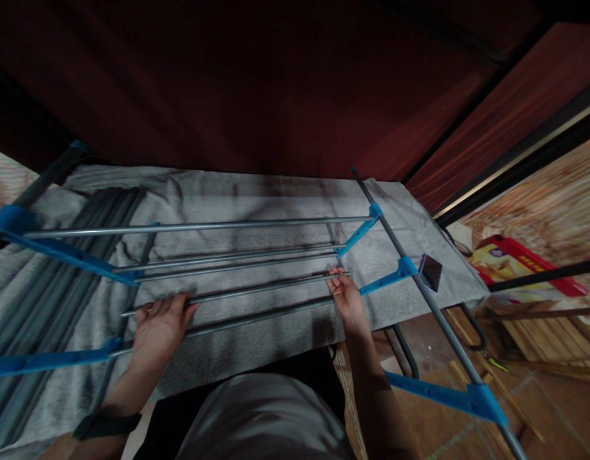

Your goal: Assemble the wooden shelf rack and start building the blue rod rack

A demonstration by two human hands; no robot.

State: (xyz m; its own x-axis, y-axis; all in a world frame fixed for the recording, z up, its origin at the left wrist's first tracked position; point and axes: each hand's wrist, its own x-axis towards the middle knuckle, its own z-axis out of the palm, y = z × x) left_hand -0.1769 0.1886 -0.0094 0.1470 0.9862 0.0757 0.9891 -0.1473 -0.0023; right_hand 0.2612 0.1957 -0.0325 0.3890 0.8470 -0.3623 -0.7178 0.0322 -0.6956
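Note:
A rack of grey metal rods (189,227) with blue plastic brackets (366,230) lies over a grey cloth (257,198). My left hand (158,326) wraps over the left end of a loose-looking metal rod (251,291). My right hand (345,297) pinches the same rod at its right end, close to a blue bracket (388,279). A dark band sits on my left wrist.
Several grey tubes (46,281) lie bundled on the cloth at left. A small dark card-like object (431,271) rests near the cloth's right edge. A red and yellow box (520,265) sits on the floor at right. Dark red panels rise behind.

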